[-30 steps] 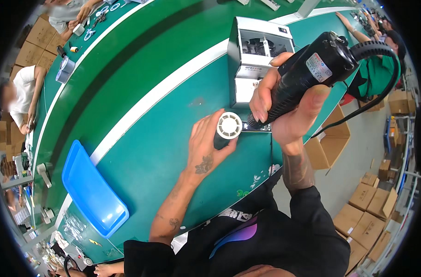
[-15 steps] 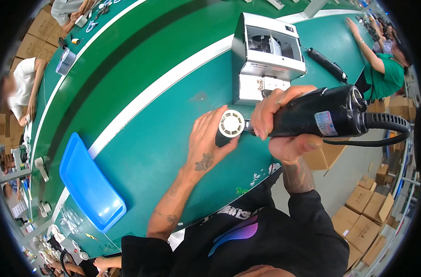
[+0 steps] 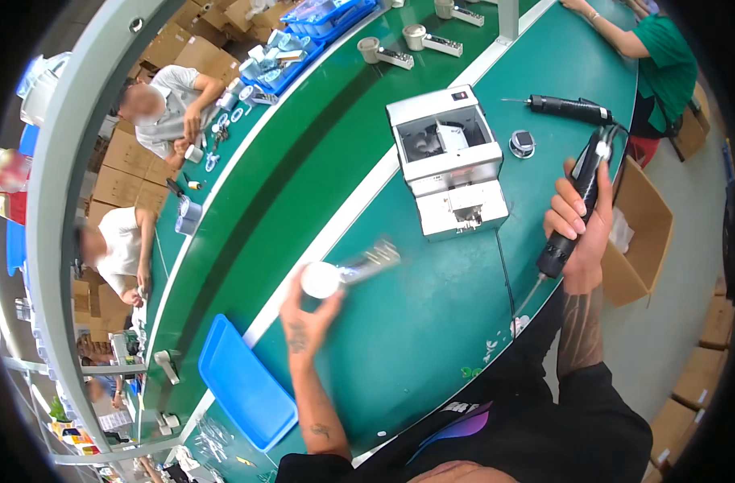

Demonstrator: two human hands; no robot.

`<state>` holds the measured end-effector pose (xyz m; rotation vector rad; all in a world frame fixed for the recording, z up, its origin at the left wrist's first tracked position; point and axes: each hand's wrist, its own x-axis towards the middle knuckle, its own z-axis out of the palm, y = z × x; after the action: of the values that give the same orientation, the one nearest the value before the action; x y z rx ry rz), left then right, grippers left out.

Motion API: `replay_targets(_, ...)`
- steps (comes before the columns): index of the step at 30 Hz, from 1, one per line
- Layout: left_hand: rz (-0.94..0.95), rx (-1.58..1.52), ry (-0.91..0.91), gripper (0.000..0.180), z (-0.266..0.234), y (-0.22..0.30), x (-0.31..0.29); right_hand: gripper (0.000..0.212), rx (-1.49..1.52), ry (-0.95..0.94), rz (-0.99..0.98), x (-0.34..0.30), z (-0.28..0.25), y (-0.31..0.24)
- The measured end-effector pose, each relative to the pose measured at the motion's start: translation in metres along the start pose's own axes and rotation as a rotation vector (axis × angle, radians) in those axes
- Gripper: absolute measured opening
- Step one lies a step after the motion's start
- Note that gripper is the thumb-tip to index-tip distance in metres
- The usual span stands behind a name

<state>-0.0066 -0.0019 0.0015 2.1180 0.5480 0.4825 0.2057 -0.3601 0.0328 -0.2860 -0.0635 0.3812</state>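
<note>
Fingers of the left hand [image 3: 304, 324] close round a white round-headed part [image 3: 322, 279], held above the desk [image 3: 432, 322] between tray and machine; a pale bar [image 3: 373, 261], blurred, extends from it toward the machine. The right hand [image 3: 578, 219] grips a black electric screwdriver [image 3: 562, 248], its tip pointing down and left near the desk's front edge. The desk has a smooth green top. On it stands a silver-white machine [image 3: 448, 165] with an open-topped bay; just right of this lies a small round dark-and-silver object [image 3: 522, 145], and beyond, a second black screwdriver [image 3: 570, 109]. A blue tray [image 3: 246, 385] lies at left, overlapping a white strip [image 3: 337, 221] that borders a green belt [image 3: 303, 157]. White-headed pieces [image 3: 414, 37] sit on the belt's far stretch. Across it, people in pale shirts work before stacked cartons [image 3: 126, 173]. At right, an open carton [image 3: 656, 229] stands on grey floor [image 3: 680, 322]; a person in green [image 3: 665, 64] leans at the desk's far end.
</note>
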Motion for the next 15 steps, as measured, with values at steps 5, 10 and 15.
replay_targets(5, -0.080, 0.095, 0.718, 0.071, -0.062, -0.123, 0.130, 0.040, 0.017, 0.213, 0.010, 0.006, -0.065, 0.000)
replay_targets(10, -0.371, 0.474, 1.030, 0.094, -0.194, -0.242, 0.181, 0.040, 0.056, 0.070, 0.120, 0.009, -0.059, 0.001)
replay_targets(15, -0.776, 0.786, 0.743, 0.073, -0.050, -0.097, 0.248, 0.041, -0.038, 0.276, 0.006, 0.001, -0.066, -0.002)
